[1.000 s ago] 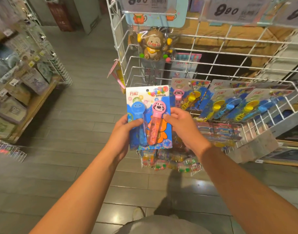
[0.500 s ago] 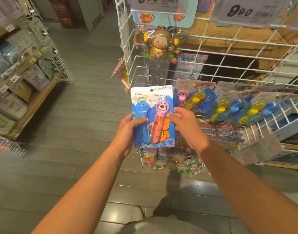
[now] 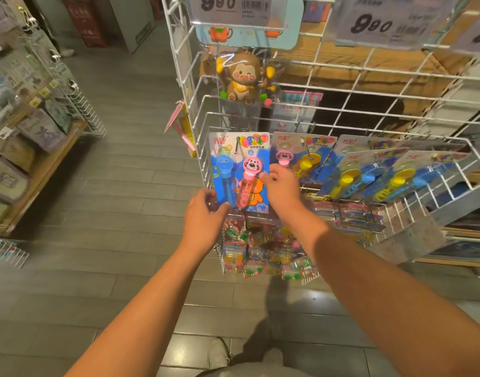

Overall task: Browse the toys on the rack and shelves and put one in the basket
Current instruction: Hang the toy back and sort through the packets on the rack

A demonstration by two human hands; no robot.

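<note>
At the white wire rack (image 3: 342, 77), the bubble-wand card (image 3: 240, 172) has gone from both hands' grip back onto its hook, right hand (image 3: 281, 186) still pinching its edge, left hand (image 3: 204, 217) loosening at the bottom corner, so browsing continues, basket unseen.

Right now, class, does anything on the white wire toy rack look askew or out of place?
Nothing is damaged or spilled. The row of blue carded bubble wands fans rightward instead of hanging flat on the white wire rack.
</note>
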